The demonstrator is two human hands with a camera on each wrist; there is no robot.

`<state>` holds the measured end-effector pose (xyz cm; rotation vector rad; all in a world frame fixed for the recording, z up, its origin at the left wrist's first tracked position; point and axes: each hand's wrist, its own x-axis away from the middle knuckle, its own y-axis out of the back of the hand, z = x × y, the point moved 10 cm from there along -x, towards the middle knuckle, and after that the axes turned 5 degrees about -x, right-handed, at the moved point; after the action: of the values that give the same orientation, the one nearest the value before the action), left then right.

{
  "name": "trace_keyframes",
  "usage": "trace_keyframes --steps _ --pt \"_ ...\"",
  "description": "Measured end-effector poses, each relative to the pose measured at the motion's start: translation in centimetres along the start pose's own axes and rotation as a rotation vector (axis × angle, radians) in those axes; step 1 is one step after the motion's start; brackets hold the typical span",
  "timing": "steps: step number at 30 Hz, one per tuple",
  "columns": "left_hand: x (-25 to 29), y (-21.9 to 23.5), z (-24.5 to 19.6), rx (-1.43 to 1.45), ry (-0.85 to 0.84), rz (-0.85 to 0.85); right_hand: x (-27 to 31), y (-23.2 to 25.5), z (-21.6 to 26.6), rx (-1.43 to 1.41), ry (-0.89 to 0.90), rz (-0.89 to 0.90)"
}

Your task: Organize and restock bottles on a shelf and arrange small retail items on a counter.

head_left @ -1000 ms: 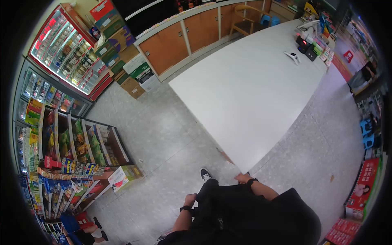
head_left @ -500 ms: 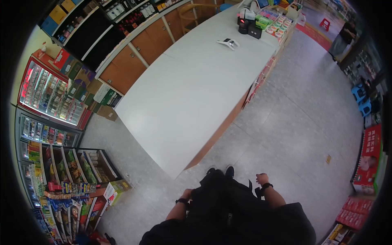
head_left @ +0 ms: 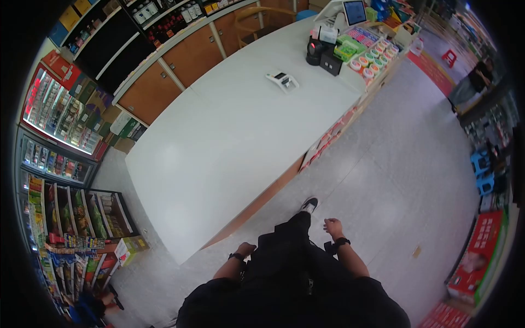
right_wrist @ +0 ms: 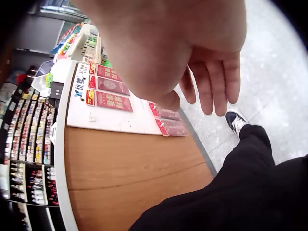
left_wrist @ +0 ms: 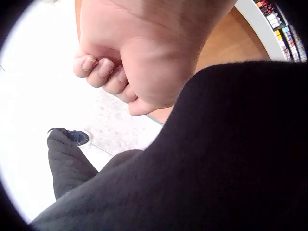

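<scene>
My left hand (head_left: 246, 250) hangs beside the black clothing near the white counter's (head_left: 219, 131) front end. Its fingers are loosely curled with nothing visible in them; in the left wrist view the hand (left_wrist: 144, 55) shows its fingertips bent toward the palm. On the other side of the body, my right hand (head_left: 333, 227) is held over the floor. The right wrist view shows this hand (right_wrist: 178, 48) empty, fingers loosely extended and slightly bent, with the counter's wooden side (right_wrist: 130, 168) beyond it.
A white card terminal (head_left: 283, 81), a black scanner (head_left: 315, 52) and round tubs (head_left: 369, 64) stand on the counter. Snack shelves (head_left: 79, 210) are at the left. A person (head_left: 473, 85) and blue stools (head_left: 482, 172) are at the right, with a red box (head_left: 477, 254) below.
The view has turned and moved forward along the counter's right side; the terminal and scanner appear closer. A foot has stepped forward. Both hands remain empty.
</scene>
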<state>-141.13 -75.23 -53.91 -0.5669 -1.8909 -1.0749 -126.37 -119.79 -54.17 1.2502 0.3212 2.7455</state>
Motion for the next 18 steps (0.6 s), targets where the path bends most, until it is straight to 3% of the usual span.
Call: trace_keyframes --steps 1,3,6,8,11,12,13,14,15,16,17,18 --pt "-2.2 1.0 -1.4 0.071 0.122 -0.072 -2.3 1.8 2.0 0.014 0.008 0.002" --pt "-6.4 1.5 -9.2 -0.357 -0.401 -0.092 -5.0 6.6 2.9 0.121 -0.027 -0.017" --pt "-9.1 5.0 -17.6 -0.404 -0.358 -0.136 -7.6 14.7 5.0 -0.004 -0.017 -0.113" --pt "-9.6 8.1 -23.8 -0.308 -0.504 -0.209 -9.4 20.4 4.5 -0.104 -0.034 -0.212" --pt "-12.4 9.9 -29.4 -0.181 -0.383 -0.111 -12.0 27.6 -0.2 -0.189 -0.087 -0.285" --pt "-14.4 9.5 -31.0 -0.218 -0.451 -0.118 -13.2 29.5 -3.0 -0.182 -0.116 -0.266" --pt "-16.3 8.6 -32.3 -0.252 -0.518 -0.128 -13.8 31.4 -3.6 0.263 -0.058 -0.206" --pt "-16.5 9.0 -34.5 -0.253 -0.524 -0.131 -14.0 30.7 -2.5 1.025 0.489 -0.172" --pt "-16.3 9.8 -37.2 -0.255 -0.529 -0.136 -14.1 31.7 -3.3 1.093 0.387 -0.127" --pt "-17.0 10.0 -38.9 -0.215 -0.403 -0.07 -15.0 33.4 -4.9 1.021 0.397 -0.092" --pt "-17.9 10.1 -40.3 -0.172 -0.276 0.0 -17.3 34.0 -10.1 1.013 0.415 -0.098" --pt "-18.8 9.7 -41.9 -0.121 -0.144 0.06 -20.2 37.9 -16.7 0.192 0.109 -0.153"
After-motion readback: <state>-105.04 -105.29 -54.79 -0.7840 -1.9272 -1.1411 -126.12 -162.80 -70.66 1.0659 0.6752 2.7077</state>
